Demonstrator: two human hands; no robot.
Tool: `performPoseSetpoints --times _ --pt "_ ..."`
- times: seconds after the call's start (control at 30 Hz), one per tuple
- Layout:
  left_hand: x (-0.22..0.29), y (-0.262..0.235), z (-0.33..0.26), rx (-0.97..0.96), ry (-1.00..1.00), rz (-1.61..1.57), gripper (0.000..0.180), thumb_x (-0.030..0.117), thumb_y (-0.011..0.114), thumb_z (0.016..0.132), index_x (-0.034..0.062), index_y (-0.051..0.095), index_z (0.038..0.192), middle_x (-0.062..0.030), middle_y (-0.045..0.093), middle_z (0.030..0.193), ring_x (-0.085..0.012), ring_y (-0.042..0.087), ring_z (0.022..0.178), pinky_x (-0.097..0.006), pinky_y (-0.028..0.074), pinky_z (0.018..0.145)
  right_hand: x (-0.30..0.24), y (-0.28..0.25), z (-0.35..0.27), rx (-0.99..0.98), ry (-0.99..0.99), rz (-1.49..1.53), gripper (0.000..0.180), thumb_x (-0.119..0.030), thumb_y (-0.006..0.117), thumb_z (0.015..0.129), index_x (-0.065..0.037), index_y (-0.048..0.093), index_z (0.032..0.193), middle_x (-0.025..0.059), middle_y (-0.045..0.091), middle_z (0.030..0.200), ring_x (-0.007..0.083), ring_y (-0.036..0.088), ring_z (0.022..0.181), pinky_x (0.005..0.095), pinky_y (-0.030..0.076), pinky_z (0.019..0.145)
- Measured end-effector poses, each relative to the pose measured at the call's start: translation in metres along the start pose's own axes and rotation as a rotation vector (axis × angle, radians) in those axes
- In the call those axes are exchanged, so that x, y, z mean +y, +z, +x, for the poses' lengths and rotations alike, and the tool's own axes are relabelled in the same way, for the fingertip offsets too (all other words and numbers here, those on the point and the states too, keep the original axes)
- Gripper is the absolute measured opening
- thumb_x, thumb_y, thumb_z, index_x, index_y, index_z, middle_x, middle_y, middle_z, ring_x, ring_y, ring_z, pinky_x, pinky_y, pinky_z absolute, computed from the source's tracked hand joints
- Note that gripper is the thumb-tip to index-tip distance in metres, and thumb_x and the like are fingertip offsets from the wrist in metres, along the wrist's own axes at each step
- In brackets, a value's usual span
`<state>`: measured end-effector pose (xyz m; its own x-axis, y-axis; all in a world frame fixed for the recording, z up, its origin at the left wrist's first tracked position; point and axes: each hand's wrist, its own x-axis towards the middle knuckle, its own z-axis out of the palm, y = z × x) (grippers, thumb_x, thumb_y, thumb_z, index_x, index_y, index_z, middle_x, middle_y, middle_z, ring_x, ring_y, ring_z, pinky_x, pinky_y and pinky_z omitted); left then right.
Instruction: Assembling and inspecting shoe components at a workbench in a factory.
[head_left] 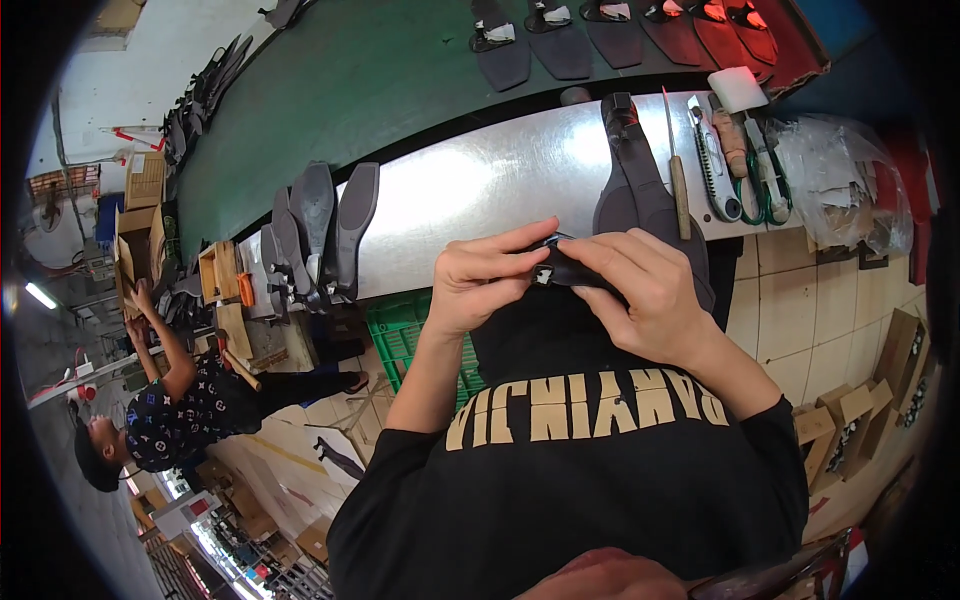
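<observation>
Close in front of my body, over the near edge of the metal worktop, both hands meet at a black strap piece (570, 273) with a small white patch. My left hand (485, 278) pinches its left end between thumb and fingers. My right hand (645, 290) grips the other end, its index finger and thumb near the left fingertips. Something small and bluish shows between the fingertips, too small to make out. Behind my right hand lie dark sandal soles (655, 205), one with a black strap. A wooden-handled awl (679, 190) lies across them.
Right of the soles lie a utility knife (715, 165), green-handled scissors (775, 190) and a clear plastic bag (845, 175). Strapped soles (560, 45) line the green surface (400, 70); more soles (355, 215) stand at left. A green crate (400, 335) is below. Another person (185, 410) works at far left.
</observation>
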<state>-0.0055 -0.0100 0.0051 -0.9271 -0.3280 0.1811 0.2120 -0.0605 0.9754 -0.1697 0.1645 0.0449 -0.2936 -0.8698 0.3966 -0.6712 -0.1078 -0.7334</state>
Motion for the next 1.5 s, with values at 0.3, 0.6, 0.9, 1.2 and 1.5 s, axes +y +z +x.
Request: performPoseSetpoints --times 0.3,0.6,0.9,1.2,1.5 --pt "-0.002 0.023 0.004 0.203 -0.227 -0.091 0.044 -0.012 0.050 0.085 0.0004 0.061 0.127 -0.0232 0.056 0.134 -0.0273 0.064 0.111 -0.028 0.061 0.077 0.020 0.012 -0.005 -0.001 0.222 0.231 0.032 -0.004 0.069 0.077 -0.001 0.065 0.108 0.0140 0.066 0.091 0.0325 0.064 0.082 0.0364 0.051 0.072" --pt "-0.003 0.030 0.005 0.311 -0.400 -0.162 0.045 -0.012 0.051 0.084 -0.0018 0.061 0.126 -0.0201 0.058 0.132 -0.0224 0.066 0.108 -0.026 0.061 0.075 0.023 0.016 -0.004 -0.043 0.108 0.024 0.017 -0.005 0.069 0.076 -0.006 0.070 0.093 0.0093 0.064 0.088 0.0271 0.064 0.080 0.0360 0.051 0.069" --pt "-0.012 0.031 0.002 0.413 -0.454 -0.125 0.035 -0.009 0.059 0.083 -0.0021 0.068 0.116 -0.0118 0.069 0.115 -0.0111 0.067 0.088 -0.021 0.057 0.067 0.025 0.016 -0.007 -0.123 0.092 0.094 0.024 -0.008 0.076 0.071 -0.008 0.069 0.094 0.0074 0.061 0.093 0.0267 0.063 0.085 0.0362 0.051 0.071" --pt "-0.012 0.033 0.003 0.431 -0.407 -0.103 0.034 -0.009 0.059 0.082 -0.0040 0.068 0.115 -0.0128 0.069 0.114 -0.0114 0.067 0.087 -0.021 0.058 0.065 0.027 0.025 -0.011 -0.120 0.179 0.123 0.023 -0.011 0.077 0.070 -0.010 0.065 0.090 0.0050 0.058 0.088 0.0247 0.062 0.079 0.0354 0.049 0.067" --pt "0.001 0.016 0.006 0.335 -0.636 -0.464 0.038 -0.001 0.056 0.087 -0.0016 0.063 0.124 -0.0171 0.064 0.124 -0.0140 0.070 0.082 -0.020 0.056 0.056 0.029 0.031 -0.018 0.073 -0.064 0.000 0.024 -0.013 0.079 0.069 -0.010 0.067 0.090 0.0086 0.058 0.090 0.0272 0.060 0.073 0.0348 0.048 0.062"
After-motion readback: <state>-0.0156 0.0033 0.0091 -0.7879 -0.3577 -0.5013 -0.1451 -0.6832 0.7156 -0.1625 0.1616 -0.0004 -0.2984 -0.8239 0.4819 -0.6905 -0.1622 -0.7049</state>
